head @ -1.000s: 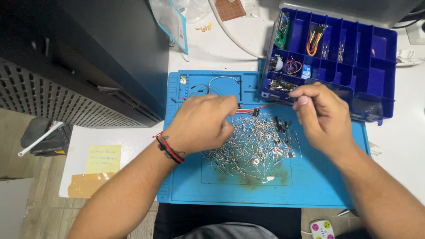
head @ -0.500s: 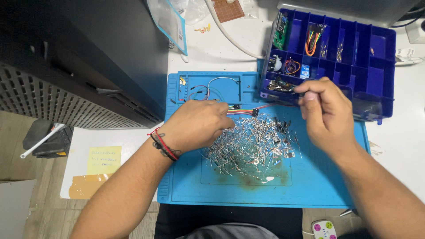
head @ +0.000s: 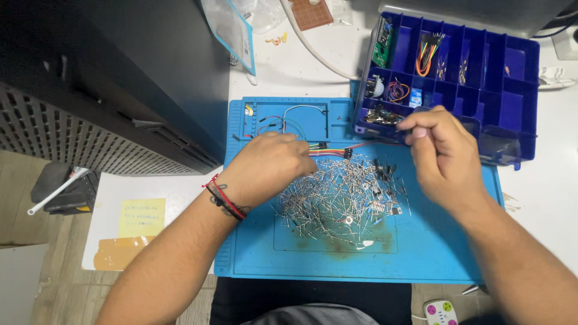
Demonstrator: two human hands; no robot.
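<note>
Head view, looking straight down on a blue silicone work mat (head: pixel 421 259) laid on a white tabletop (head: pixel 542 198); left hand (head: pixel 268 168) knuckles-up on the mat, fingers curled under and hidden, touching or pinching the end of a multicoloured ribbon of jumper wires (head: pixel 330 151) beside its black connector; actual grip out of sight, so hold on the wires impossible to confirm; red and black cord bracelets (head: pixel 226 198) around the left wrist. Right hand (head: pixel 439 156) raised over the mat's upper right corner, fingers drawn together in a pinch near the front edge of a blue plastic compartment box (head: pixel 512 96); anything between the fingertips too small to make out. Between the two hands, a loose heap of small metal-legged electronic components (head: pixel 337 201) spread on the mat, individual parts too fine to identify; brown stain on the mat just below the heap. Box compartments holding a green circuit board (head: pixel 382 49), an orange and yellow wire bundle (head: pixel 426 57) and other small parts, partly blurred. Black perforated computer case (head: pixel 90 90) at left, cut off by the frame; yellow sticky note (head: pixel 141 216) on a white sheet at lower left; both forearms cut off at the bottom edge.
</note>
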